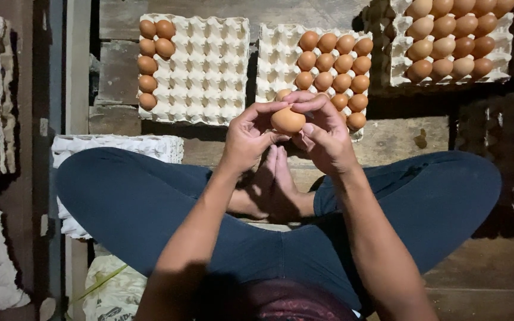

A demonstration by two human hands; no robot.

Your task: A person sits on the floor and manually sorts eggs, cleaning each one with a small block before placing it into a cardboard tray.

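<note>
Seated cross-legged on a wooden floor, a person holds one brown egg between left hand and right hand, both closed on it, above three egg trays.

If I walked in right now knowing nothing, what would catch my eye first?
First, the brown egg held up between the left hand and right hand, above the person's crossed legs in dark trousers. Beyond it, three pale egg trays lie on the wooden floor: the left tray is nearly bare with a few eggs at its left edge, the middle tray about half filled, and the right tray mostly filled.
</note>
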